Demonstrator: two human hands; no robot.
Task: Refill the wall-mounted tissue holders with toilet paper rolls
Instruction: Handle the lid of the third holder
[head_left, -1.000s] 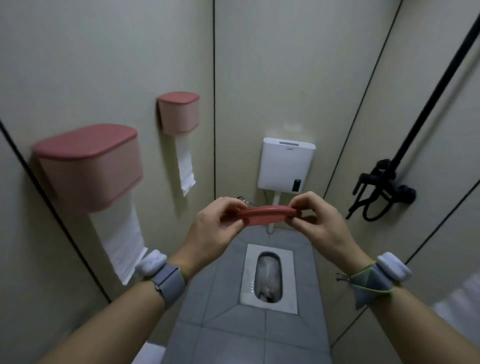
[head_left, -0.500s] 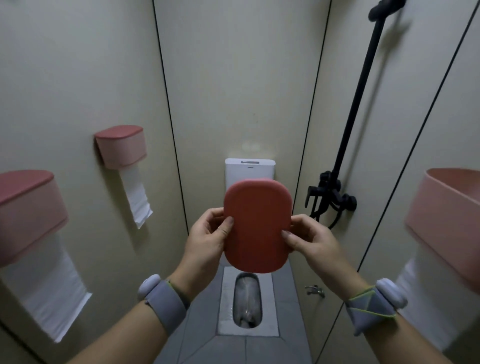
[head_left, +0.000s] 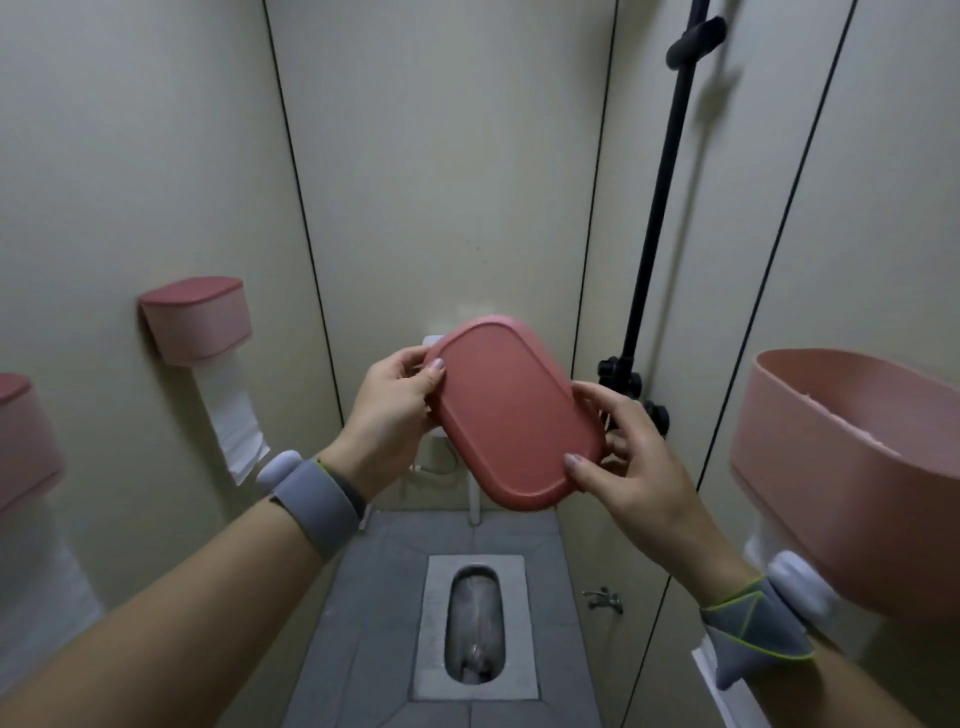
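Observation:
A red oval holder lid (head_left: 511, 410) is held up in front of me, tilted, its flat face toward the camera. My left hand (head_left: 392, 410) grips its upper left edge and my right hand (head_left: 631, 462) grips its lower right edge. On the right wall hangs a pink tissue holder (head_left: 841, 483) with no lid, its top open; white paper hangs below it. Two lidded pink holders are on the left wall: the farther lidded holder (head_left: 197, 319) with a paper strip (head_left: 231, 421) hanging down, and the nearer lidded holder (head_left: 23, 441) at the frame's edge.
A squat toilet (head_left: 475, 623) is set in the grey tiled floor below. A black shower rail and valve (head_left: 654, 249) run up the right wall. A white cistern is mostly hidden behind the lid. A small tap (head_left: 602, 597) sits low on the right wall.
The view has swung right, bringing the open holder on the right wall closer. The lid went from edge-on to face-on and is now tilted, with its lower end toward the right.

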